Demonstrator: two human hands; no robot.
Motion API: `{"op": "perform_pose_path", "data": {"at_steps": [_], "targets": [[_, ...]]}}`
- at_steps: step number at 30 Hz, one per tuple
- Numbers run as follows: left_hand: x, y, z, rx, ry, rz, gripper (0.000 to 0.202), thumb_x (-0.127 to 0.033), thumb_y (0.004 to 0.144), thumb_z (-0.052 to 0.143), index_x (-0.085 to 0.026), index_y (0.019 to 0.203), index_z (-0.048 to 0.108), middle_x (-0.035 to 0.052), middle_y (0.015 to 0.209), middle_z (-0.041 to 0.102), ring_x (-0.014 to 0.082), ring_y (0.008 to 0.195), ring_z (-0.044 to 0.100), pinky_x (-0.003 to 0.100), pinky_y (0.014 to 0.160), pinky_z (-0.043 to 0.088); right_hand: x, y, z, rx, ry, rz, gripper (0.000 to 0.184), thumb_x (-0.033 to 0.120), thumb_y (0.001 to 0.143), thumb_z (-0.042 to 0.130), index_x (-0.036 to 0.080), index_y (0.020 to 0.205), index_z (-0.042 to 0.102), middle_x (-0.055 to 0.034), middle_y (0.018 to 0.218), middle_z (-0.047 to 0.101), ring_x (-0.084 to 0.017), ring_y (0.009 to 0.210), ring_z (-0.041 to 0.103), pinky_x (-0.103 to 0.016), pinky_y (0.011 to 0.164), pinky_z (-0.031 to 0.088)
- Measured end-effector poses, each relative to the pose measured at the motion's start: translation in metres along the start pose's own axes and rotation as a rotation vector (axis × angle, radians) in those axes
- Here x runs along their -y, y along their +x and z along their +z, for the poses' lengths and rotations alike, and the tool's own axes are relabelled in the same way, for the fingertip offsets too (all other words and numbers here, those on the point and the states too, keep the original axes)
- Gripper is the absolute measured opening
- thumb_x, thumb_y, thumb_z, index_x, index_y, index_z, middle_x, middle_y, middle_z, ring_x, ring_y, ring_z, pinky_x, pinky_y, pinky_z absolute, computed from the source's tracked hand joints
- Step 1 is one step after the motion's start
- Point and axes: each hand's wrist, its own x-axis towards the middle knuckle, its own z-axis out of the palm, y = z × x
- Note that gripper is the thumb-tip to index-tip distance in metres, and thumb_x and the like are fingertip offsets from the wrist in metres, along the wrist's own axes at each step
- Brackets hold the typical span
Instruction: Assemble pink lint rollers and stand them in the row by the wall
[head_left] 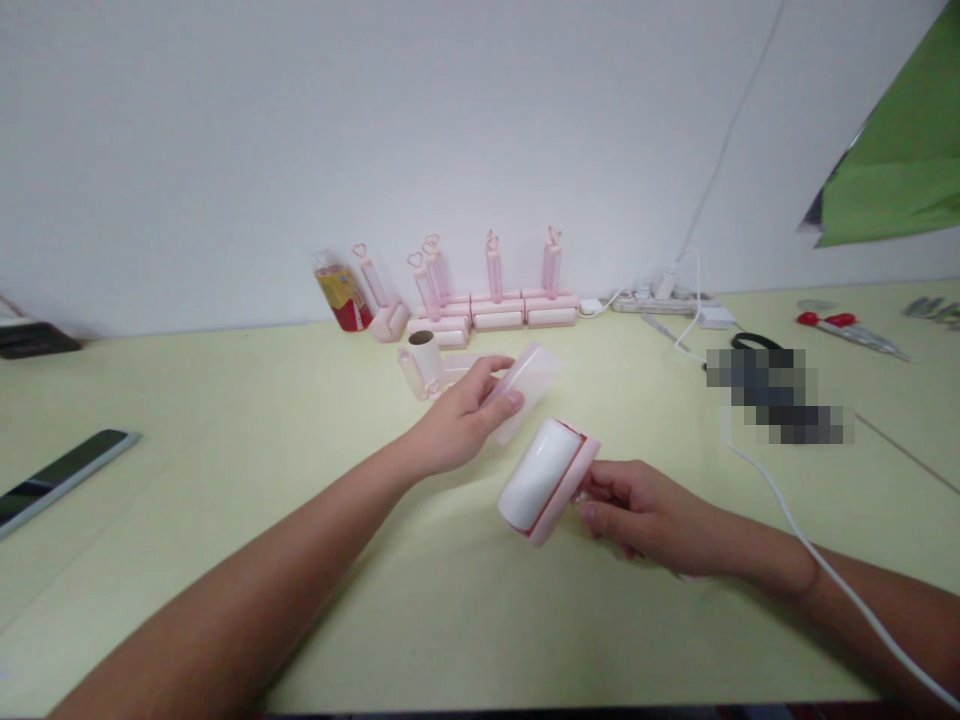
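Left hand (461, 425) is grasping translucent cover (532, 375) between thumb and fingers, cover tilting. Right hand (645, 510) is gripping roller (541, 475); roller is tilting just left of right hand, near cover, white roll facing left hand's side. Spare roll (425, 356) is standing upright beyond left hand. Row of rollers (498, 312) is resting farther beyond both hands. Cable (780, 510) is running right of right hand.

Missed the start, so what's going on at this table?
A person's left hand holds a translucent pink cover, and the right hand a pink roller with its white roll exposed. The cover is off the roller, both held above the table. More pink rollers line the back.
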Motion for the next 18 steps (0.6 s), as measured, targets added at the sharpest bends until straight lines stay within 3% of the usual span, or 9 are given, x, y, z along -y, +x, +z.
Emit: {"op": "perform_pose_path", "data": {"at_steps": [6,11,18], "targets": [[0.003,-0.047,0.005,0.079,-0.239,-0.036,0.048,-0.04,0.095,0.053,-0.021,0.136,0.037,0.0078,0.109,0.059,0.0168,0.089,0.055,0.026,0.072,0.042,0.001,0.0,0.002,0.009,0.007,0.001,0.033,0.044,0.096,0.052,0.015,0.108,0.06,0.0055,0.068,0.043,-0.005,0.051,0.039,-0.017,0.045,0.033],[0.006,-0.053,0.014,0.161,-0.343,-0.02,0.046,-0.036,0.096,0.053,-0.021,0.136,0.036,0.0089,0.114,0.057,0.0171,0.092,0.055,0.026,0.074,0.044,-0.002,0.001,0.003,-0.014,0.0,0.01,0.033,0.043,0.096,0.052,0.015,0.109,0.061,0.0047,0.069,0.044,-0.005,0.05,0.04,-0.017,0.044,0.036],[0.009,-0.054,0.016,0.142,-0.367,-0.06,0.053,-0.038,0.093,0.058,-0.022,0.137,0.034,0.0103,0.114,0.057,0.0181,0.091,0.058,0.025,0.069,0.044,-0.002,0.0,0.002,-0.005,0.004,0.005,0.029,0.039,0.096,0.052,0.016,0.111,0.061,0.0048,0.069,0.043,-0.006,0.051,0.04,-0.017,0.045,0.037]]}}
